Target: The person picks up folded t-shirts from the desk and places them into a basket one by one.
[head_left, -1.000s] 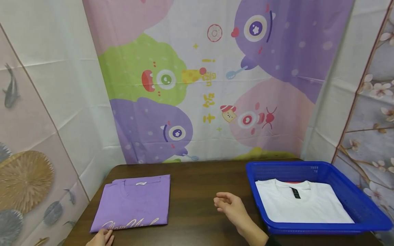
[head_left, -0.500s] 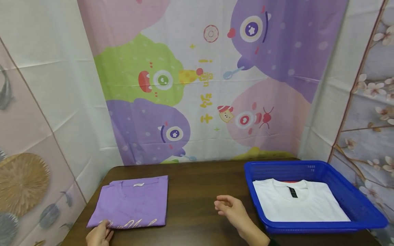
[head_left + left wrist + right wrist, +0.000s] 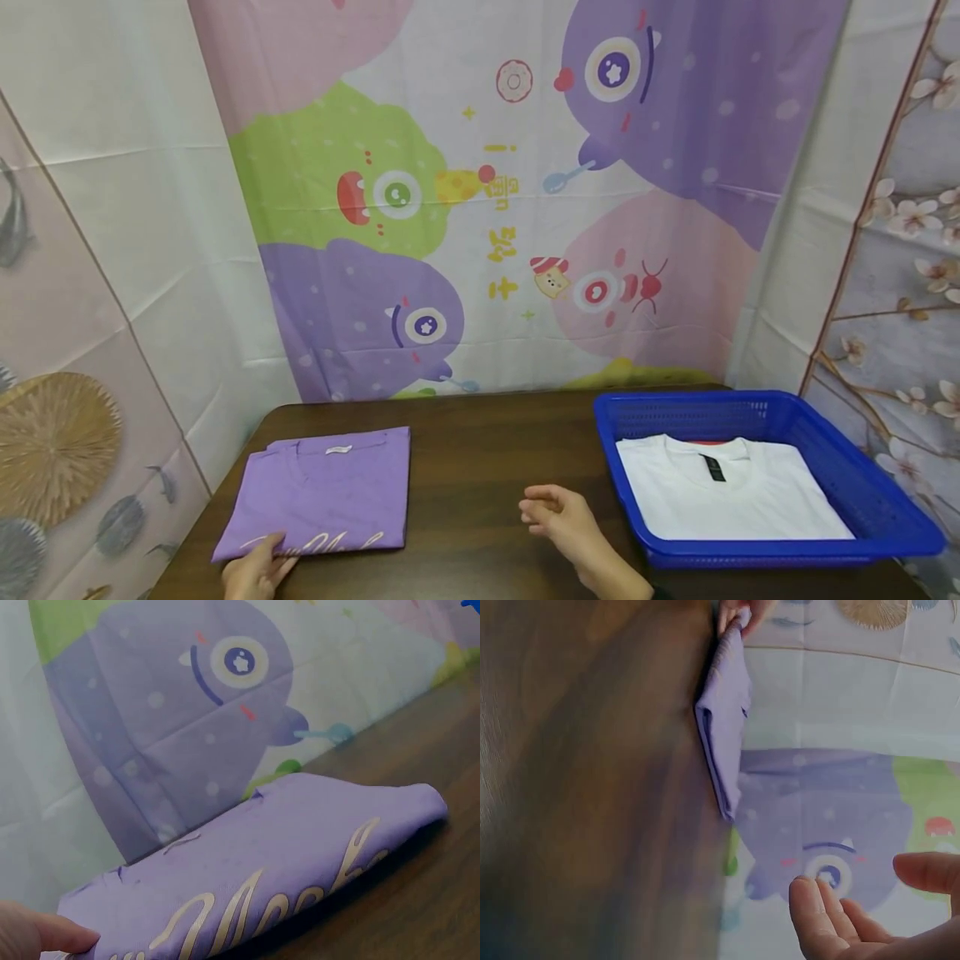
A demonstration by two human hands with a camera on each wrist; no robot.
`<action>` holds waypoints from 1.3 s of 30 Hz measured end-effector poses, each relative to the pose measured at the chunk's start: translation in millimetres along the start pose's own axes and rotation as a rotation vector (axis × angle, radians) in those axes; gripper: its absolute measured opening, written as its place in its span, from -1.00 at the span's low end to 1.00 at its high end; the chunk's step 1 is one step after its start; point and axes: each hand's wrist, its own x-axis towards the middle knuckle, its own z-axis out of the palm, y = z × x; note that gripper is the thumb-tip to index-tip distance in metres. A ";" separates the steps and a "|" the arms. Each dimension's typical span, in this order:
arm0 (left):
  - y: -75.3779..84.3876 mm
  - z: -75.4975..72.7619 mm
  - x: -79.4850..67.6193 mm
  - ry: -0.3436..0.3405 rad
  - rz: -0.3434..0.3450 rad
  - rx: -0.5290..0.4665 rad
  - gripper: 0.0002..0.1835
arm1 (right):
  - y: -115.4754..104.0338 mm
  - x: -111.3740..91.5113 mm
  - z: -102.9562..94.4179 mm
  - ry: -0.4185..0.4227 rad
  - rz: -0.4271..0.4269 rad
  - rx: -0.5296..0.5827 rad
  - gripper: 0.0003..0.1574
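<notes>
A folded purple T-shirt (image 3: 326, 492) with pale lettering lies at the left of the dark wooden table (image 3: 487, 450). My left hand (image 3: 257, 568) is at its near-left corner, with fingers over the near edge, pinching it. The left wrist view shows one finger (image 3: 52, 934) lying on that corner of the purple T-shirt (image 3: 262, 855). My right hand (image 3: 551, 512) hovers over the middle of the table with fingers loosely curled, and it holds nothing. The right wrist view shows its fingertips (image 3: 817, 907) apart in the air, with the purple T-shirt (image 3: 724, 720) far off.
A blue plastic basket (image 3: 787, 552) stands at the right of the table, with a folded white T-shirt (image 3: 727, 496) in it. A cartoon cloth backdrop (image 3: 480, 192) hangs close behind the table. Bare wood lies between the shirt and the basket.
My left hand has moved up from beside the purple shirt's near-left corner onto its edge. The right hand has stayed about where it was. The head view dropped slightly.
</notes>
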 end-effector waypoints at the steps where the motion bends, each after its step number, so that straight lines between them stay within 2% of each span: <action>1: 0.9 -1.1 0.1 0.002 0.000 0.000 -0.87 | 2.0 1.0 3.4 -0.023 0.014 0.019 -0.51; 5: 4.0 -3.5 -0.3 0.009 0.009 0.009 -0.88 | 11.1 9.1 25.6 -0.132 0.133 0.134 -0.50; 9: 5.4 -1.7 -1.2 0.016 0.028 0.019 -0.90 | 17.2 20.5 62.8 -0.181 0.299 0.294 -0.46; 15: 3.3 3.4 -1.7 0.025 0.049 0.010 -0.89 | 23.5 34.0 121.1 -0.164 0.445 0.479 -0.32; 20: 1.3 7.8 -2.1 0.011 0.069 0.007 -0.87 | 23.7 44.1 151.5 -0.089 0.521 0.599 -0.24; 25: 1.8 9.2 -3.1 -0.001 0.072 0.009 -0.87 | 23.8 54.0 171.6 -0.020 0.534 0.707 -0.28; 28: 2.8 8.6 -3.3 -0.001 0.065 0.006 -0.90 | 24.1 59.2 180.9 0.012 0.520 0.712 -0.43; 32: 3.0 5.6 -2.8 0.001 0.051 0.000 -0.90 | 24.1 66.9 189.6 0.002 0.504 0.654 -0.70; 36: 1.4 0.7 -1.4 0.014 0.049 -0.002 -0.88 | 29.6 71.2 193.4 -0.014 0.469 0.567 -0.68; 39: 0.8 -4.1 0.0 0.082 0.063 -0.025 -0.82 | 35.5 72.6 195.1 -0.020 0.449 0.529 -0.68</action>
